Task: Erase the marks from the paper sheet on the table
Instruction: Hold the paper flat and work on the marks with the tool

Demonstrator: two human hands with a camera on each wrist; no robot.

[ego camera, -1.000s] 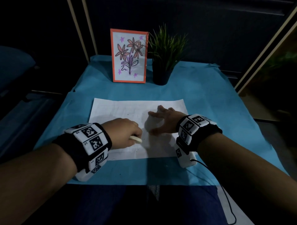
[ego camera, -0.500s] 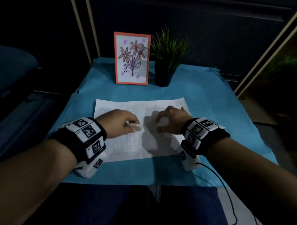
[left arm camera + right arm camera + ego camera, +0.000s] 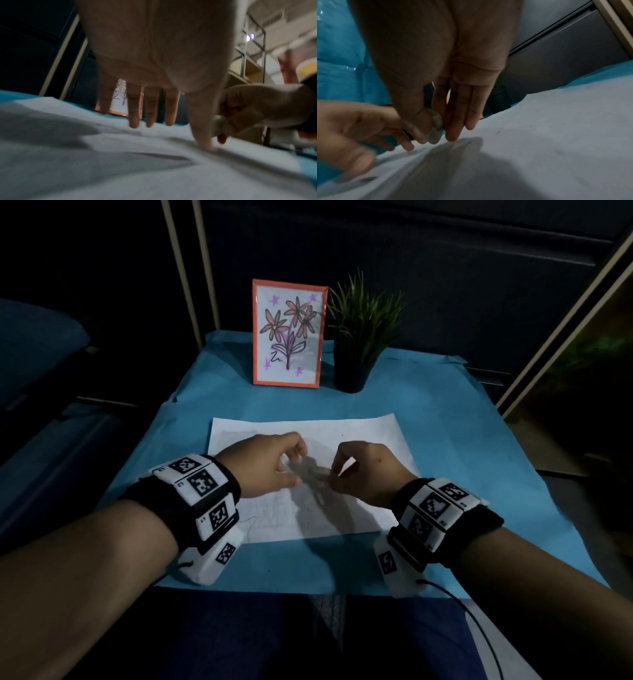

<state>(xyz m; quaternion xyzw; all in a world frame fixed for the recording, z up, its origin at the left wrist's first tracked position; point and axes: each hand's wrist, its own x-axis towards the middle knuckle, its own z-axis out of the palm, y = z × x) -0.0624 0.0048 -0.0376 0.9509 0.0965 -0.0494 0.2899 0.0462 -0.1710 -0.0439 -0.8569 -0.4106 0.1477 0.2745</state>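
The paper sheet (image 3: 359, 436) lies flat in landscape on the blue cloth (image 3: 462, 446) that covers the table, at the middle of the head view. It is white, with faint pencil lines showing near its 7 o'clock corner and grey smudges and dark specks toward the centre.

Both hands hover over the middle of the sheet. The right hand (image 3: 363, 470) pinches a small, grubby whitish eraser (image 3: 435, 128) between thumb and forefinger; the other fingers (image 3: 471, 115) lie straight and close together, pointing down at the paper. The left hand (image 3: 263, 463) has its fingers (image 3: 133, 108) straight and slightly spread, with the thumb tip pressed on the sheet just beside the eraser. Whether the left hand also touches the eraser I cannot tell; the wrist views are blurred there.

At 12 o'clock from the sheet stands an orange-framed flower drawing (image 3: 287, 337), upright, and just beside it at 1 o'clock a potted plant (image 3: 359, 337) in a dark pot. Both are well apart from the paper's far edge.

Blue cloth shows on every side of the sheet, widest at 3 o'clock; the near edge of the table lies at 6 o'clock, under the wrists.
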